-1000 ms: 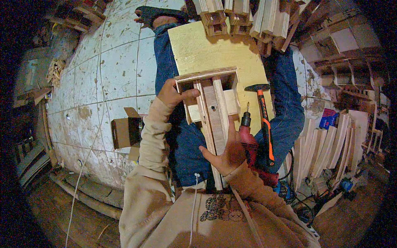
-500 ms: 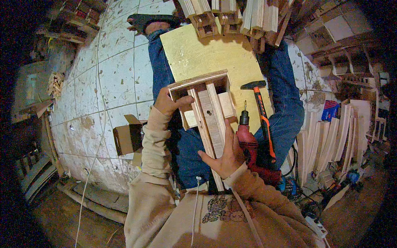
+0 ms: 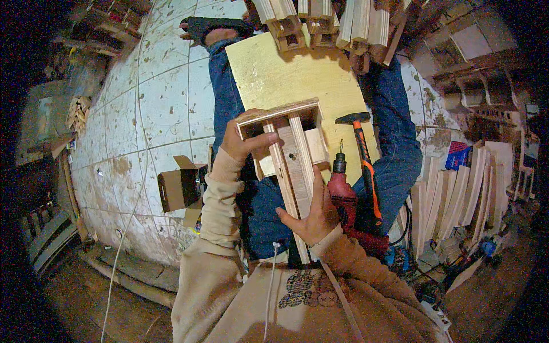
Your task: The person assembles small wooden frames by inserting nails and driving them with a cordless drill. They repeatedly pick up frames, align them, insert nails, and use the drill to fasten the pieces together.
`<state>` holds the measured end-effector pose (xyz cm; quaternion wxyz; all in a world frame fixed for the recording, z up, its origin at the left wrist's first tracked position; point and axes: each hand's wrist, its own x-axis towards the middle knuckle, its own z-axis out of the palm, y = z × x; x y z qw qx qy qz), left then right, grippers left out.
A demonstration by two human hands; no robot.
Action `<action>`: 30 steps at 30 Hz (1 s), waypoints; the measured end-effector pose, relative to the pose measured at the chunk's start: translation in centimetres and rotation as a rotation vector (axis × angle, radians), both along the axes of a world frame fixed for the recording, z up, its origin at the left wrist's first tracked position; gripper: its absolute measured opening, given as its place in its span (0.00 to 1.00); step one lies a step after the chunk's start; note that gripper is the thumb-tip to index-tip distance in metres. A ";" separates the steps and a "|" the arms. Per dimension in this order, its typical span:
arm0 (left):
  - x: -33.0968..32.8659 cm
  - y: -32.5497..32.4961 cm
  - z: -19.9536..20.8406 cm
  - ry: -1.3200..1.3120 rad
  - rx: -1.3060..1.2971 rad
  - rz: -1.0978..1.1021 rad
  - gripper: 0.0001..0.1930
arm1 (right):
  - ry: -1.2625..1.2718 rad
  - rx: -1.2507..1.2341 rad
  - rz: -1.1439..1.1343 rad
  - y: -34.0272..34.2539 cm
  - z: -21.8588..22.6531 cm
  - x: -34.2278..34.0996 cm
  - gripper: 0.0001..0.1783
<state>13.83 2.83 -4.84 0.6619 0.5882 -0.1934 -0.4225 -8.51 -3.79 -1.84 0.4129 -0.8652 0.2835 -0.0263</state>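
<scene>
fingers of the left hand curled tight over the upper left corner of the wooden frame piece, thumb hooked round its edge; right hand cupping the lower end of the long slats, fingers clamped from beneath. wooden frame piece held up off the lap, tilted, top crossbar away from the body, just above the yellow board lying across the blue-jeaned legs. red power drill resting right beside the right hand, bit pointing up and away, not gripped. orange-handled hammer lying just past the drill, head near the board's edge. small open cardboard box sitting on the tiled floor to the left, stacked wooden slats leaning on the right, more wooden pieces piled at the far end of the board. looks like a check of the joints, so best done with both grips kept firm at opposite ends, frame turned slowly, slats sighted along their length for squareness, thumb kept clear of any screw tips, drill bit kept away from the wrist.
</scene>
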 end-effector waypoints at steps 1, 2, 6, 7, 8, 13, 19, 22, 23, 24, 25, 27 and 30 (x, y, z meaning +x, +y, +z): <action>0.0 0.0 0.2 -0.099 0.028 0.008 0.19 | -0.004 0.023 0.008 0.1 0.0 0.0 0.62; -0.1 0.0 0.5 -0.044 0.039 0.005 0.19 | -0.003 0.043 0.013 0.2 0.0 -0.1 0.62; -1.1 0.0 1.2 0.051 0.062 0.057 0.19 | -0.073 0.055 0.032 -0.3 0.1 -1.0 0.57; -1.3 -0.1 1.3 0.045 0.055 0.070 0.19 | -0.037 -0.076 0.049 -0.8 0.1 -1.5 0.54; -1.4 -0.2 1.4 0.028 0.046 0.070 0.19 | -0.021 -0.210 0.109 -1.4 0.1 -2.2 0.51; -1.4 -0.3 1.5 0.040 0.091 0.044 0.18 | -0.024 -0.497 0.101 -3.4 -0.8 -6.1 0.33; -1.0 0.0 0.9 -0.007 0.023 0.019 0.16 | 0.128 -0.403 0.041 -3.0 -1.1 -7.4 0.35; -0.9 0.2 0.7 -0.040 0.039 0.005 0.15 | 0.324 -0.156 -0.068 -3.6 -1.0 -5.9 0.36; -0.9 0.1 0.6 -0.010 0.013 -0.012 0.16 | 0.405 -0.051 -0.108 -4.0 -0.8 -5.3 0.36; -0.9 0.1 0.5 -0.001 -0.003 -0.002 0.16 | 0.500 0.049 -0.151 -4.5 -0.5 -4.6 0.37; -0.9 0.1 0.4 0.004 -0.021 0.007 0.16 | 0.536 0.114 -0.148 -4.9 -0.1 -4.2 0.37; -0.8 0.3 0.1 -0.019 0.006 -0.006 0.16 | 0.512 0.196 -0.072 -6.1 1.4 -3.9 0.40; -0.7 0.3 -0.3 -0.078 0.009 -0.002 0.17 | -0.077 0.121 0.250 -8.3 5.0 -6.1 0.50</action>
